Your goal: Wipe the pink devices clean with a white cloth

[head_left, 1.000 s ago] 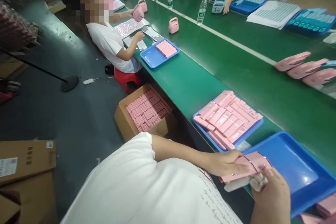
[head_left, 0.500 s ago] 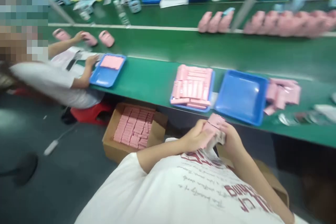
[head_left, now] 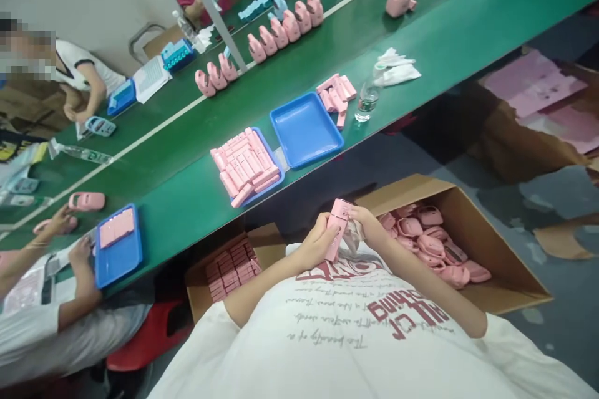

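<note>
In front of my shirt, my left hand is closed around a pink rectangular plastic casing, which stands tilted with a dark line across its upper part. My right hand is closed at the casing's right side, holding a crumpled whitish cloth against it. Beyond my hands, on the bench, a blue tray is heaped with similar pink casings. Beside it lies another blue tray with nothing in it, and a loose pile of pink pieces at its far right corner.
Below the green bench stand a carton of pink handled housings and a carton of pink pieces. A clear bottle and white tissue are on the bench. A co-worker's hand is near a tray at left.
My view has swung to the right, bringing the carton of pink housings into sight. Both hands stay together at the casing, which is now more upright.
</note>
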The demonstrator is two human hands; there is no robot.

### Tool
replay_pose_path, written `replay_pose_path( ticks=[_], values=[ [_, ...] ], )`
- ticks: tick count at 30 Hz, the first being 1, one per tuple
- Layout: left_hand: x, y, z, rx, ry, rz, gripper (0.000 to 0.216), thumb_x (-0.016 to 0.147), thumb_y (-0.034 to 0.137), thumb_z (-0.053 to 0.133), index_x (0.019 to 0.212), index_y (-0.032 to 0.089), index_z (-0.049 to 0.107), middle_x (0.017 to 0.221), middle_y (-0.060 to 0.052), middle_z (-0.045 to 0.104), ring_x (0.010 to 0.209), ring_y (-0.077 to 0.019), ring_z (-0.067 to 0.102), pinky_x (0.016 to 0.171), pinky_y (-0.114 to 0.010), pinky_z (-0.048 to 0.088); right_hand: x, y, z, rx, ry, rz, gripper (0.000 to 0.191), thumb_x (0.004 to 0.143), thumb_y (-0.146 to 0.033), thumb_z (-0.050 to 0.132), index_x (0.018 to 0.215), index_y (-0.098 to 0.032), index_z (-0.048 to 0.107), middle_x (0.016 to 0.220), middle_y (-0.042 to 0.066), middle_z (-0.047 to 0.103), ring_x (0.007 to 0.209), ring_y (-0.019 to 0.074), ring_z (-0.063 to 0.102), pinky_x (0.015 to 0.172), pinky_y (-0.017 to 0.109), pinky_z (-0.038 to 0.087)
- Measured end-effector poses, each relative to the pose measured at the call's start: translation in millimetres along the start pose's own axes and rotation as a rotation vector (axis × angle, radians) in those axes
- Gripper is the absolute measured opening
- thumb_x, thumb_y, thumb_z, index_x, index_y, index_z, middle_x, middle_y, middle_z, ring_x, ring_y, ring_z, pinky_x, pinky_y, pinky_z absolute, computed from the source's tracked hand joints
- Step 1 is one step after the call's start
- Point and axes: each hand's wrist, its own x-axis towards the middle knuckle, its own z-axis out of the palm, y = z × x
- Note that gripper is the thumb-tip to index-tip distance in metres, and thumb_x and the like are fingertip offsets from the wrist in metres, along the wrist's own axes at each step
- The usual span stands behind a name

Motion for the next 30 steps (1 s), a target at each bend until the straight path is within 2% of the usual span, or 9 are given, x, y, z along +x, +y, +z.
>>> replay_pose_path(
  ticks=[3,6,8,11,16,21,24,26,30],
  values=[
    [11,-3,24,0.025,-0.008,-0.011,0.063,0.079,0.073,0.049,0.107,0.018,0.037,0.065,0.006,0.049,0.043,-0.0081,0.049,0.042,-0.022,0.042,-11,2,-26,0.057,-0.005,0.001,0.032,0.058,-0.046,0.063,0.061,-0.015,0.053,0.056,-0.001,0.051,0.053,0.0089,0.040,0.052,0.022,0.033],
    [20,-10,37,0.010,-0.003,-0.039,0.065,0.077,0.074,0.051,0.107,0.018,0.037,0.065,0.007,0.049,0.041,-0.0080,0.049,0.039,-0.022,0.041,-12,3,-41,0.086,-0.049,0.046,0.024,0.054,-0.036,0.062,0.057,-0.015,0.053,0.053,-0.001,0.050,0.051,0.0091,0.041,0.051,0.022,0.033],
    [27,-14,37,-0.012,0.027,-0.051,0.067,0.075,0.075,0.053,0.106,0.018,0.037,0.065,0.007,0.049,0.040,-0.0077,0.049,0.037,-0.021,0.040,-7,4,-44,0.101,-0.066,0.073,0.020,0.054,-0.033,0.060,0.054,-0.015,0.051,0.050,-0.001,0.049,0.049,0.0086,0.041,0.050,0.022,0.032],
    [37,-16,22,-0.055,0.107,-0.061,0.067,0.072,0.075,0.056,0.103,0.018,0.039,0.064,0.008,0.051,0.036,-0.0076,0.048,0.033,-0.021,0.037,14,6,-34,0.122,-0.063,0.104,0.020,0.055,-0.035,0.058,0.057,-0.016,0.051,0.052,-0.001,0.050,0.050,0.0087,0.042,0.050,0.022,0.033],
    [56,-6,-39,-0.085,0.180,-0.083,0.060,0.074,0.072,0.056,0.099,0.020,0.039,0.064,0.008,0.054,0.035,-0.0070,0.048,0.033,-0.020,0.038,78,18,-8,0.094,-0.017,0.169,0.027,0.066,-0.041,0.065,0.067,-0.015,0.057,0.057,-0.001,0.055,0.054,0.0096,0.047,0.052,0.022,0.036],
    [76,16,-120,-0.081,0.199,-0.106,0.052,0.079,0.067,0.054,0.097,0.021,0.038,0.067,0.008,0.055,0.037,-0.0061,0.049,0.034,-0.018,0.037,155,34,7,-0.006,0.170,0.228,0.032,0.088,-0.044,0.058,0.086,-0.012,0.061,0.074,0.000,0.059,0.061,0.0078,0.052,0.056,0.021,0.043],
    [92,25,-169,-0.073,0.224,-0.114,0.050,0.078,0.065,0.057,0.094,0.021,0.040,0.066,0.007,0.055,0.037,-0.0059,0.048,0.035,-0.019,0.036,192,51,8,-0.060,0.310,0.288,0.032,0.092,-0.044,0.055,0.093,-0.012,0.061,0.082,0.001,0.061,0.066,0.0084,0.055,0.062,0.024,0.048],
    [105,28,-197,-0.076,0.199,-0.128,0.050,0.078,0.064,0.059,0.096,0.020,0.042,0.067,0.007,0.055,0.039,-0.0060,0.048,0.036,-0.019,0.036,209,66,7,-0.083,0.400,0.336,0.030,0.092,-0.041,0.055,0.096,-0.012,0.061,0.086,0.002,0.062,0.070,0.0093,0.057,0.065,0.025,0.050],
    [127,33,-235,-0.062,0.110,-0.144,0.041,0.084,0.057,0.056,0.099,0.020,0.045,0.068,0.006,0.053,0.044,-0.0059,0.048,0.043,-0.020,0.037,229,95,2,-0.100,0.560,0.442,0.024,0.091,-0.034,0.058,0.101,-0.012,0.061,0.097,0.004,0.062,0.083,0.0122,0.060,0.073,0.029,0.053]
  ],
)
